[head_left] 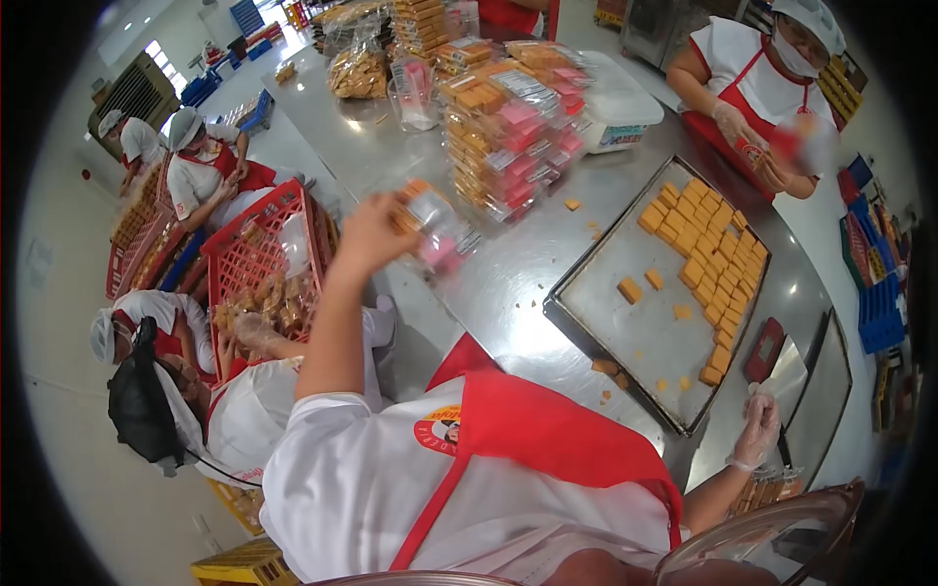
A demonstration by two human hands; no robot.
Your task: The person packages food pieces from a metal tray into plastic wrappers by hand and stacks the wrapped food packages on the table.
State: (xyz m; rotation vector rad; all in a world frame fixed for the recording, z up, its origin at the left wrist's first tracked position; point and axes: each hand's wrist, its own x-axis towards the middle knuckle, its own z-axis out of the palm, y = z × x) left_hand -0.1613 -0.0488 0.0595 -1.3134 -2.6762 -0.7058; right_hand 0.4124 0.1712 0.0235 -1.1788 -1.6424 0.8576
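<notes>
My left hand (376,232) is closed on the edge of a clear plastic pack (435,227) with orange pieces and a pink part, above the table's left edge. Beside it stands a stack of similar packs (508,137). My right hand (758,430), in a clear glove, has its fingers drawn together near a wide metal blade (785,376); whatever is between them is too small to make out. A dark-rimmed tray (596,303) holds many small orange-brown blocks (718,254), mostly along its far and right sides.
A white tub (618,103) stands behind the stack. A red device (764,350) lies right of the tray. Across the table (489,283), a co-worker (752,107) handles something blurred. Other people work at the left around a red crate (217,256) of packs.
</notes>
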